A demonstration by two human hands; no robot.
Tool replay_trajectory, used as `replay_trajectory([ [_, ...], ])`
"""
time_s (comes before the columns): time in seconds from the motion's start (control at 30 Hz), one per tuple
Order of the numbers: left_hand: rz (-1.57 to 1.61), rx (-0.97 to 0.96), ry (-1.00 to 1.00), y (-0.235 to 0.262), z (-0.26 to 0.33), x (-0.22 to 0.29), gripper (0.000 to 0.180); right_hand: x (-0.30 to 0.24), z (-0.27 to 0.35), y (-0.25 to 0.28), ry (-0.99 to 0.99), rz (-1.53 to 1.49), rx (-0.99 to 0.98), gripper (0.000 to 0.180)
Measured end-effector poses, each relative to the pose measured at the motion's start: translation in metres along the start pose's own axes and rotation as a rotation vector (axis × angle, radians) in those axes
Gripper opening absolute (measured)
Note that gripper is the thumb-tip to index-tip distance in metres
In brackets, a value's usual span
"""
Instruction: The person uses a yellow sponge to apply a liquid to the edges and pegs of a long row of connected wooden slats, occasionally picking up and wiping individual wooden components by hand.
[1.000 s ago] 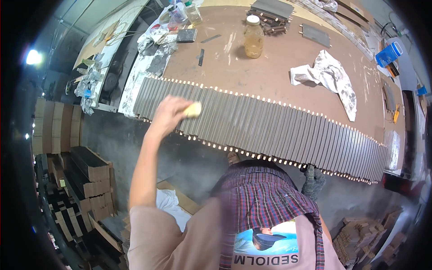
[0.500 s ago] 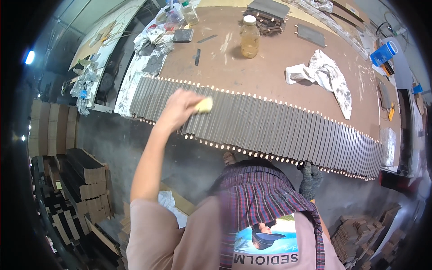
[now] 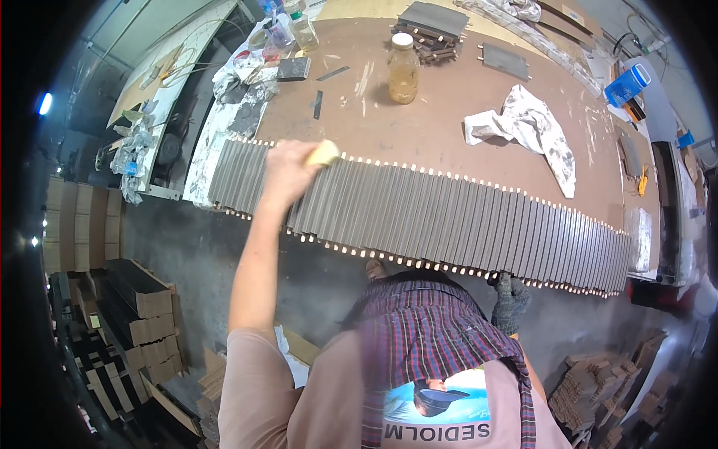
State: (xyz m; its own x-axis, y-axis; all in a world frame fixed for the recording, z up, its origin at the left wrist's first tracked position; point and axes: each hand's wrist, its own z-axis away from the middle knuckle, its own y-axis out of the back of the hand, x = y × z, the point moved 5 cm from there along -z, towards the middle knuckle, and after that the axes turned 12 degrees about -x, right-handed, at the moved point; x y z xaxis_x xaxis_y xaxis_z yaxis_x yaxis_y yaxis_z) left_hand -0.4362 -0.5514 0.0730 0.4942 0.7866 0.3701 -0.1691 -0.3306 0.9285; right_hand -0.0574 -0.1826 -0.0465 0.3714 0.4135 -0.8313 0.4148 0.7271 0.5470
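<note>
My left hand is bare and closed, pinching a small pale yellow sponge. The sponge is at the far ends of a long row of dark grey slats, left of the middle. The slats lie side by side along the table's near edge, with pale peg-like tips sticking out at both ends. My right hand, in a dark grey glove, is low beside the near ends of the row; its fingertips are largely hidden there. A jar of yellowish liquid with a white lid stands beyond the row.
A stained white cloth lies on the brown tabletop. Behind it are a stack of dark panels and one separate panel. A dark block sits near crumpled plastic at left. Stacked boards stand on the floor.
My left hand has moved the sponge away from me along the slats, up to their far ends. The whole view has shifted slightly; the gloved right hand stays by the near edge.
</note>
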Motion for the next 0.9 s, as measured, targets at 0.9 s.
replay_trajectory([
  [0.9, -0.018, -0.462, 0.107, 0.044, 0.121, -0.003, 0.037, 0.009, -0.011, 0.01, -0.016, -0.137, -0.009, 0.013],
])
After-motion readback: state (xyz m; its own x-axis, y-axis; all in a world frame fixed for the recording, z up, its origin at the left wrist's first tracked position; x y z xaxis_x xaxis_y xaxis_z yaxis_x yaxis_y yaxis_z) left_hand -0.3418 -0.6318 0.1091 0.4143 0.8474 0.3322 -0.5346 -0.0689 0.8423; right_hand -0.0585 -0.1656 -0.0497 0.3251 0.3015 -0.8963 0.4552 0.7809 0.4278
